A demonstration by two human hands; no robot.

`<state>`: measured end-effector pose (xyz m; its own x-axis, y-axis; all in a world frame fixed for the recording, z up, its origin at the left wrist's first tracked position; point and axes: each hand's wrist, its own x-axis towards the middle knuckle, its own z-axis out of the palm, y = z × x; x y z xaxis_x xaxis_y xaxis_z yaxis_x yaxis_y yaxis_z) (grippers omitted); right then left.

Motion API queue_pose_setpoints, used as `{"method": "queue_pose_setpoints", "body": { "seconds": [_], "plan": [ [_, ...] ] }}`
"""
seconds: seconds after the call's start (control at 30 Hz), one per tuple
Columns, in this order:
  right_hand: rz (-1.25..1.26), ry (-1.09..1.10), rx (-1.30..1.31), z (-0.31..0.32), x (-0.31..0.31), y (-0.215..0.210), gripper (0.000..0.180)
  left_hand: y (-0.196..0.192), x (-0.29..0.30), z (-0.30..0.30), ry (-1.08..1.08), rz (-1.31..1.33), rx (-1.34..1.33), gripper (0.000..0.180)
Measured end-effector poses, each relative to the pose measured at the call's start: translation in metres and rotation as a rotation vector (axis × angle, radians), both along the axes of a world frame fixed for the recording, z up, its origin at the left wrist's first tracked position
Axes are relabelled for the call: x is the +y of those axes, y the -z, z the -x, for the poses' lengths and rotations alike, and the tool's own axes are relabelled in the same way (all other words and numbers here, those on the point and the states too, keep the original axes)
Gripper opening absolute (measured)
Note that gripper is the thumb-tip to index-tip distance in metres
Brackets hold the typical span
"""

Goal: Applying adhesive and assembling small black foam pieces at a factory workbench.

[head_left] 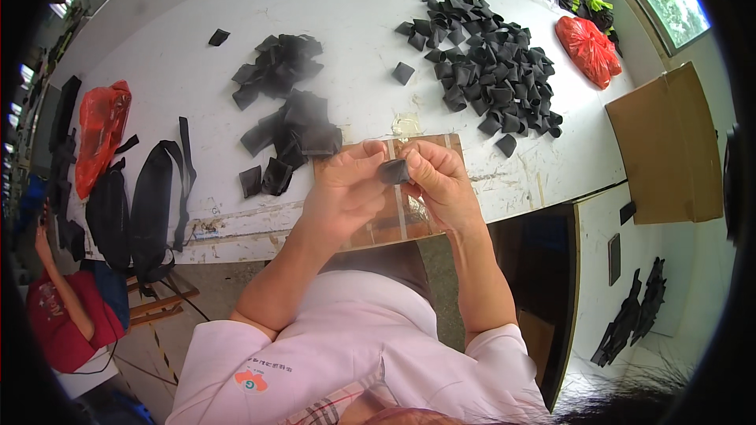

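A small black fabric piece (394, 171) is pinched between my two hands over the table's front edge. My left hand (351, 177) grips its left side with thumb and fingers. On its right side, the thumb and fingers of my right hand (435, 175) are closed. Beneath my hands lies a brown cardboard sheet (458, 148) with strips of tape. Just left of my left hand is a loose pile of flat black fabric pieces (303, 122). Farther right, a large heap of folded black fabric pieces (492, 67) covers the table.
Red plastic bags (102, 130) (589, 51) lie at left and far right. Black straps (153, 197) hang over the left edge. A cardboard box (665, 149) stands at right, above a shelf with black strips (630, 319). Another person (75, 315) sits at far left.
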<state>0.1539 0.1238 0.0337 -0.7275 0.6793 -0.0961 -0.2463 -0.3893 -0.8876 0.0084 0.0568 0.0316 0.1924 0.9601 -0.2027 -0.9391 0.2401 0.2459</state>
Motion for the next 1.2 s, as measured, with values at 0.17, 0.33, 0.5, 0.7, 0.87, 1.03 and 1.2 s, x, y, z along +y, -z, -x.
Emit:
{"method": "queue_pose_setpoints", "body": {
  "seconds": [0.17, 0.33, 0.5, 0.7, 0.87, 1.03, 1.2],
  "plan": [
    [-0.380, 0.206, -0.303, -0.002, -0.007, -0.015, 0.029, -0.018, 0.008, -0.015, -0.350, -0.193, 0.768, 0.024],
    [-0.957, 0.559, -0.277, -0.001, -0.024, -0.019, 0.035, -0.032, 0.014, -0.006, -0.482, -0.671, 1.398, 0.017],
    [-0.895, 0.553, -0.292, 0.006, -0.027, -0.030, 0.029, -0.021, 0.008, -0.009, -0.505, -0.540, 0.941, 0.009],
    [-0.825, 0.592, -0.283, 0.007, -0.030, -0.045, 0.024, -0.018, 0.003, -0.012, -0.334, -0.341, 0.319, 0.011],
    [-0.714, 0.495, -0.276, 0.007, -0.028, -0.041, 0.013, -0.011, 0.005, -0.004, -0.366, -0.438, 0.306, 0.012],
    [-0.959, 0.622, -0.316, 0.010, -0.026, -0.030, 0.009, -0.006, 0.002, -0.003, -0.402, -0.422, 0.471, 0.014],
    [-1.115, 0.658, -0.304, 0.007, -0.017, -0.025, 0.008, -0.027, 0.000, -0.005, -0.458, -0.346, 1.075, 0.015]
  ]
}}
